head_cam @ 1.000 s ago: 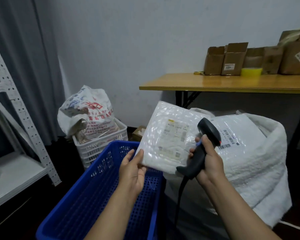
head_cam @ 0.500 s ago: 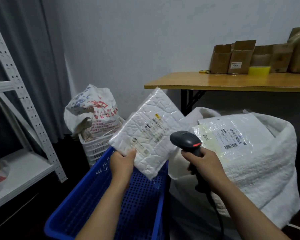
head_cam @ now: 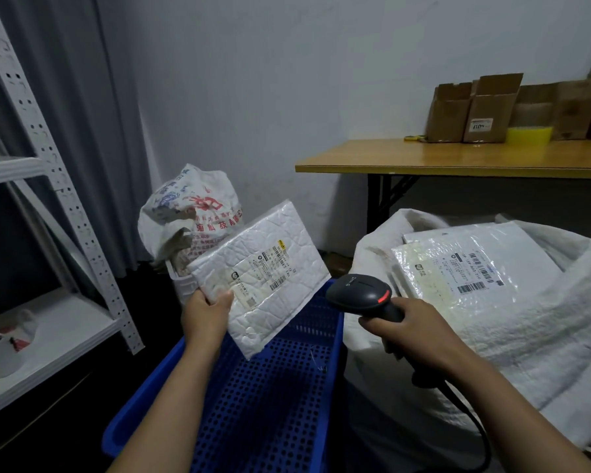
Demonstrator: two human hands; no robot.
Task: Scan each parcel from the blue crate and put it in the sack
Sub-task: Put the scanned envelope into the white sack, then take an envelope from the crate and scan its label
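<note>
Head view, the only 1 here: the left grip (head_cam: 203, 315) pinches the white padded parcel (head_cam: 263, 268) by its lower corner, up over the blue crate (head_cam: 270, 404). The label face is tipped toward the scanner (head_cam: 360, 295), I'd say so the barcode reads. Meanwhile the right grip (head_cam: 411, 332) is wrapped round the scanner's handle, nose aimed left at that label, just beside the parcel's edge. The sack (head_cam: 526, 353) sits right beside the crate, mouth open, 2 labelled parcels (head_cam: 471, 268) on top, so the drop should just be a short swing right
</note>
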